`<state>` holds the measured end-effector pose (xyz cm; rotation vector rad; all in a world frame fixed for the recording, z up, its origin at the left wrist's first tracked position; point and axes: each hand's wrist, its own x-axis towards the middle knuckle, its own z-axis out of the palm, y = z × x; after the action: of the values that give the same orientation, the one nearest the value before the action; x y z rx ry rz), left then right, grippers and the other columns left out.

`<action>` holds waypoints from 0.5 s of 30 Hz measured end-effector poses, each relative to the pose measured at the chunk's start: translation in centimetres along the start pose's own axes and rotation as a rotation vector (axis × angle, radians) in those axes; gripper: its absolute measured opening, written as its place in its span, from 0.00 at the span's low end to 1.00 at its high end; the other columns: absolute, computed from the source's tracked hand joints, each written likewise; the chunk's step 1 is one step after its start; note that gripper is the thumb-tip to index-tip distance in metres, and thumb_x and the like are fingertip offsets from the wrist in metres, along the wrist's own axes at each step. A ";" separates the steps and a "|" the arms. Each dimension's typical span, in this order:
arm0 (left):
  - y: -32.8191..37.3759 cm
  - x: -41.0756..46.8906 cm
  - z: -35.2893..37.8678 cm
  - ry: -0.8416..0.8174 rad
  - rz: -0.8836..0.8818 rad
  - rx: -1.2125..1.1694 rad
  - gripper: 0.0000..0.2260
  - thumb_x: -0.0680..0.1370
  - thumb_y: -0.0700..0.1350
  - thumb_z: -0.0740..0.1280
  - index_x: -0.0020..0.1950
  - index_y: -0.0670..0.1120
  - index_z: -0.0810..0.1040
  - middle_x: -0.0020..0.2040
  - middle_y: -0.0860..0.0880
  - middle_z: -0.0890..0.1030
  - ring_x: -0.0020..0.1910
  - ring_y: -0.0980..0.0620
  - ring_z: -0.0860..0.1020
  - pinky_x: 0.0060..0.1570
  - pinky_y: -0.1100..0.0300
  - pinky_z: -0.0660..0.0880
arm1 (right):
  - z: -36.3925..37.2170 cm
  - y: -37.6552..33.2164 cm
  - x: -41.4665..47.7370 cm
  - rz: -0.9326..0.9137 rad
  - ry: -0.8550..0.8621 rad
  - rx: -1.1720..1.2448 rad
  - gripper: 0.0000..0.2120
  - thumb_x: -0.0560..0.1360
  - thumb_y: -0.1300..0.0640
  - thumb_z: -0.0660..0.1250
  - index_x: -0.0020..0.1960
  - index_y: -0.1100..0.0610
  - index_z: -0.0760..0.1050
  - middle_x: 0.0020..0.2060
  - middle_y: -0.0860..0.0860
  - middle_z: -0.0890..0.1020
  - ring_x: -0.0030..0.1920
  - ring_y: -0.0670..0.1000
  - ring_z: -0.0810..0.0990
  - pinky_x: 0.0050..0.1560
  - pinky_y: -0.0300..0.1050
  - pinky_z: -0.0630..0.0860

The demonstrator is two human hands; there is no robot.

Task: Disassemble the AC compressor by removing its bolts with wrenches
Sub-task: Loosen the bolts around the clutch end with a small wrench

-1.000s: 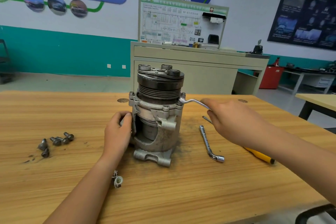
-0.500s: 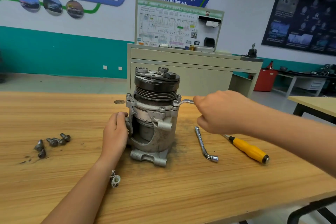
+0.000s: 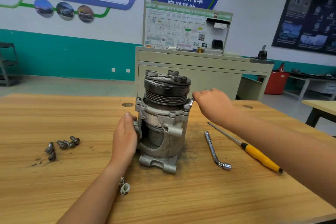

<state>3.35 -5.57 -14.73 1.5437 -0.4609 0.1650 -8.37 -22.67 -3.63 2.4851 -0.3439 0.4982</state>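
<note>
The grey AC compressor point(image 3: 163, 123) stands upright on the wooden table point(image 3: 181, 196), its dark pulley on top. My left hand point(image 3: 125, 136) presses against the compressor's left side, fingers wrapped round a lug there. My right hand point(image 3: 212, 105) grips the handle of a silver wrench point(image 3: 190, 101), whose head sits on a bolt point(image 3: 186, 106) at the right corner of the flange. Most of the wrench is hidden inside my fist. Another flange bolt point(image 3: 138, 99) shows at the left corner.
Several removed bolts point(image 3: 62, 144) lie loose on the table's left. An L-shaped socket wrench point(image 3: 215, 151) and a yellow-handled screwdriver point(image 3: 258, 156) lie to the right of the compressor. A small white connector point(image 3: 124, 187) lies by my left forearm. A beige cabinet stands behind.
My right hand has swung the wrench handle from out at the right toward the back, closer to the pulley. My left hand has stayed on the compressor's side.
</note>
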 end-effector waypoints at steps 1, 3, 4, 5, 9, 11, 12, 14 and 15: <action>0.0 0.0 0.0 -0.002 -0.001 0.006 0.20 0.82 0.55 0.46 0.48 0.51 0.75 0.42 0.52 0.77 0.46 0.52 0.75 0.45 0.53 0.71 | 0.1 0.2 -0.3 0.005 0.012 0.009 0.10 0.78 0.64 0.56 0.58 0.59 0.68 0.47 0.53 0.79 0.46 0.54 0.78 0.40 0.42 0.67; 0.0 0.1 0.0 -0.004 -0.001 0.012 0.20 0.82 0.55 0.46 0.50 0.49 0.76 0.43 0.52 0.77 0.48 0.49 0.76 0.49 0.51 0.72 | 0.1 1.0 -1.4 0.069 0.085 0.078 0.09 0.80 0.59 0.55 0.57 0.59 0.69 0.44 0.53 0.79 0.42 0.54 0.78 0.38 0.44 0.72; 0.0 0.1 0.0 -0.008 0.001 0.012 0.20 0.82 0.55 0.46 0.50 0.48 0.76 0.43 0.51 0.78 0.48 0.48 0.76 0.50 0.49 0.72 | -0.1 1.2 -2.2 0.099 0.169 0.166 0.10 0.81 0.58 0.55 0.55 0.61 0.71 0.41 0.55 0.79 0.39 0.55 0.78 0.35 0.47 0.72; -0.1 0.0 0.0 -0.012 0.004 0.012 0.21 0.82 0.55 0.46 0.51 0.47 0.76 0.43 0.50 0.78 0.49 0.48 0.76 0.50 0.48 0.73 | -0.4 1.3 -3.2 0.106 0.262 0.267 0.10 0.80 0.58 0.57 0.53 0.64 0.72 0.37 0.56 0.79 0.35 0.57 0.77 0.31 0.46 0.69; 0.0 0.0 0.1 -0.004 0.023 0.032 0.21 0.82 0.55 0.47 0.50 0.46 0.75 0.43 0.49 0.77 0.47 0.50 0.76 0.47 0.52 0.72 | -2.0 1.0 -7.0 0.040 0.297 0.299 0.09 0.78 0.59 0.60 0.50 0.65 0.75 0.29 0.57 0.77 0.25 0.59 0.74 0.24 0.45 0.69; 0.1 -0.1 0.1 -0.006 0.023 0.026 0.21 0.82 0.55 0.47 0.48 0.45 0.75 0.43 0.47 0.78 0.45 0.49 0.76 0.46 0.50 0.72 | -2.4 0.9 -7.7 0.066 0.106 0.249 0.11 0.79 0.54 0.56 0.54 0.59 0.73 0.31 0.53 0.76 0.29 0.58 0.74 0.28 0.46 0.69; 0.1 -0.1 0.1 -0.009 0.017 0.024 0.21 0.82 0.55 0.47 0.48 0.45 0.75 0.43 0.46 0.78 0.45 0.49 0.76 0.46 0.49 0.72 | -2.3 0.9 -7.8 0.082 0.038 0.226 0.11 0.80 0.53 0.53 0.55 0.56 0.71 0.31 0.51 0.74 0.31 0.57 0.73 0.32 0.46 0.70; 0.2 -0.2 0.1 -0.004 0.001 0.020 0.20 0.82 0.55 0.48 0.47 0.47 0.75 0.43 0.47 0.78 0.44 0.50 0.75 0.47 0.48 0.73 | -2.6 0.8 -7.9 0.100 -0.049 0.193 0.10 0.81 0.52 0.50 0.55 0.54 0.67 0.31 0.48 0.70 0.33 0.54 0.71 0.35 0.46 0.71; 0.2 -0.2 0.1 0.001 -0.007 0.014 0.19 0.82 0.55 0.48 0.47 0.48 0.75 0.43 0.48 0.77 0.44 0.50 0.75 0.47 0.48 0.73 | -2.8 0.6 -7.8 0.105 -0.075 0.184 0.08 0.81 0.53 0.51 0.54 0.54 0.66 0.31 0.48 0.70 0.33 0.53 0.71 0.35 0.46 0.71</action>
<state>3.03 -5.65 -14.63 1.5587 -0.4543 0.1638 -16.34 -20.53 -4.46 2.6793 -0.4802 0.5004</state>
